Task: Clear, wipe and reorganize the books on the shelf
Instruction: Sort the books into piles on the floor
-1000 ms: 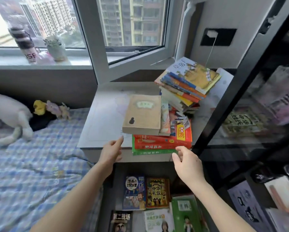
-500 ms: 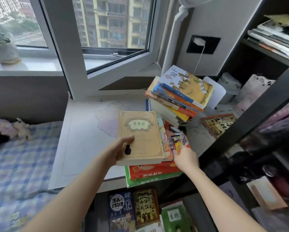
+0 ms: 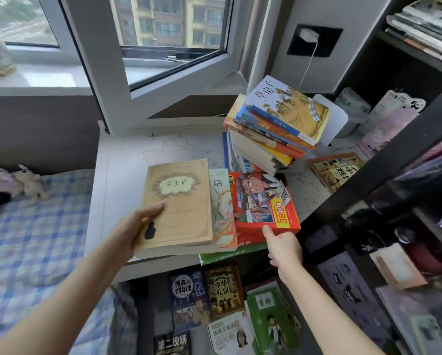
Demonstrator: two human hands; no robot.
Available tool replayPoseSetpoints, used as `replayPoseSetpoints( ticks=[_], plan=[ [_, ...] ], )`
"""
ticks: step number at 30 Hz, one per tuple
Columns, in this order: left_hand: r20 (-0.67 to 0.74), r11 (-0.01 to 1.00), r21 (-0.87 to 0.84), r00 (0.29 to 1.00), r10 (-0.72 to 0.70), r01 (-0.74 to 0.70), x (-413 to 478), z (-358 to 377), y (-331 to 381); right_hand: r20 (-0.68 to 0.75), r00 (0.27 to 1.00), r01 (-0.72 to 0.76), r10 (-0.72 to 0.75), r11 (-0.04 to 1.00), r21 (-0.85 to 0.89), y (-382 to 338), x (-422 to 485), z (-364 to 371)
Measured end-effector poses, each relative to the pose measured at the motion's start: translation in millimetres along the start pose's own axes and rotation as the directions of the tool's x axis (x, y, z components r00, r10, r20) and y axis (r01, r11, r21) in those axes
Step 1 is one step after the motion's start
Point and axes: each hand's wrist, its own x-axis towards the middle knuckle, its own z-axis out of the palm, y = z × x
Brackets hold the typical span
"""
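A thick tan book [image 3: 178, 203] lies on top of a low pile at the front edge of the white ledge [image 3: 119, 175]. My left hand [image 3: 135, 229] grips its left edge, thumb on the cover. Beside it sits a red boxed book set [image 3: 263, 201] over a green book [image 3: 227, 254]. My right hand [image 3: 282, 245] holds the red set's front right corner, thumb on top. Behind them leans a tall untidy stack of books [image 3: 273, 126]. The dark shelf unit [image 3: 384, 160] stands at the right with a single book [image 3: 336, 169] lying flat inside.
Several books [image 3: 222, 301] lie on the floor below the ledge. A bed with a checked sheet [image 3: 35, 239] and soft toys [image 3: 27, 183] is at the left. An open window [image 3: 173, 37] is behind the ledge. More papers fill the upper shelf [image 3: 427, 26].
Both hands reached forward from below the ledge. My left hand closed on the tan book's edge and my right hand moved onto the red set's corner. The view shifted right and nearer.
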Motion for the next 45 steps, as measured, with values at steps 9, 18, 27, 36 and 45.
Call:
replayPoseSetpoints(
  ticks=[9,18,27,36,45],
  plan=[
    [-0.338,0.958,0.27,0.941,0.001,0.096,-5.2,-73.2,-25.8,0.518,0.804,-0.589,0.291,0.506,0.63,-15.6,9.6,30.8],
    [-0.401,0.89,0.454,0.902,0.161,0.043,4.7,-75.5,-32.3,0.463,0.86,-0.509,0.216,0.433,0.744,-15.7,10.8,54.2],
    [-0.116,0.625,0.74,0.868,0.483,-0.249,-37.2,-20.4,-57.3,0.371,0.906,-0.421,0.203,0.506,0.753,-13.4,2.3,42.6],
    [0.202,0.885,0.024,0.865,-0.459,0.465,-13.3,28.3,-104.9,0.346,0.906,-0.411,0.243,0.695,0.589,12.9,-9.7,-14.1],
    [0.286,0.689,-0.495,0.849,-0.445,0.528,-2.0,52.6,-165.9,0.326,0.924,-0.341,0.198,0.813,0.472,81.5,-29.7,-43.8]
  ],
)
